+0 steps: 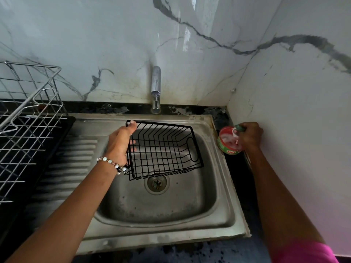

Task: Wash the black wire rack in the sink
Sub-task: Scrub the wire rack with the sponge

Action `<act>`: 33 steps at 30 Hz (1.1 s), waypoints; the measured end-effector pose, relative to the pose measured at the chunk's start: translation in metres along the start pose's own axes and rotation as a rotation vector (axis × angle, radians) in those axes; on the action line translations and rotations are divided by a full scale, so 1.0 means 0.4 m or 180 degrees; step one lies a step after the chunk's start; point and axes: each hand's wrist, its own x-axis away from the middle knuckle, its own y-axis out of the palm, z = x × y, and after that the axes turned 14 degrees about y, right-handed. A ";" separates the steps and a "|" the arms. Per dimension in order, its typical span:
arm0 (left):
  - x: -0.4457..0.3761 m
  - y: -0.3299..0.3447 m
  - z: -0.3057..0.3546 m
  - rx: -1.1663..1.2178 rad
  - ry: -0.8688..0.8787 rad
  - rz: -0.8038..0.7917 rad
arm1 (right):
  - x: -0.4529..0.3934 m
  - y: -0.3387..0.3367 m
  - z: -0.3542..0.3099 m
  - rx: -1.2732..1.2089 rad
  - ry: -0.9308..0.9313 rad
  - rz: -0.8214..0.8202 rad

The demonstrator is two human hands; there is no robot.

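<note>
**Head view: rack held over the basin, scrubber at the soap tub**

Nearest the camera, two bare forearms reach across the stainless steel sink (230, 211). The left hand (118, 144), wearing a beaded bracelet (112, 164), grips the black wire rack (163, 150) by its left rim, thumb hooked over the far corner and fingers curled inside. The rack is a rectangular basket of thin black wire, tilted, held above the basin just behind the round drain (156, 183). Further right, the right hand (249, 136) pinches a green scrubber (237, 129) that dips into a round green tub of pink dish soap (228, 142) on the dark counter. Behind, a chrome tap (155, 88) projects from the marble wall, and a silver wire dish rack (28, 114) stands at the left.
</note>
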 end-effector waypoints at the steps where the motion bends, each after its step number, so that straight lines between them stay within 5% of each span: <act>1: 0.000 -0.001 0.001 0.0001 -0.0003 0.0004 | -0.004 0.000 0.000 0.0167 -0.0096 -0.0019; 7: -0.005 -0.009 0.000 0.0042 0.0003 -0.0038 | 0.015 -0.023 -0.042 0.0229 -0.0341 0.0062; 10: -0.012 -0.020 -0.008 0.0021 -0.0057 -0.0091 | 0.054 -0.026 -0.069 0.0036 0.0035 -0.0102; 15: -0.010 -0.038 -0.024 -0.0005 -0.0050 -0.0357 | 0.225 0.030 -0.157 -0.0939 -0.0015 -0.1826; 18: -0.004 -0.042 -0.029 -0.0048 -0.0017 -0.0485 | 0.345 0.098 -0.214 -0.0791 -0.0494 -0.2443; 23: 0.009 -0.051 -0.028 -0.0057 -0.0106 -0.0587 | 0.475 0.229 -0.267 0.0390 -0.1412 -0.1221; 27: 0.012 -0.053 -0.020 0.0077 -0.0129 -0.0630 | 0.570 0.286 -0.294 0.1349 -0.1944 -0.1009; 33: -0.006 -0.063 -0.021 0.0259 -0.0112 -0.0506 | 0.584 0.298 -0.300 0.1911 -0.3495 -0.2112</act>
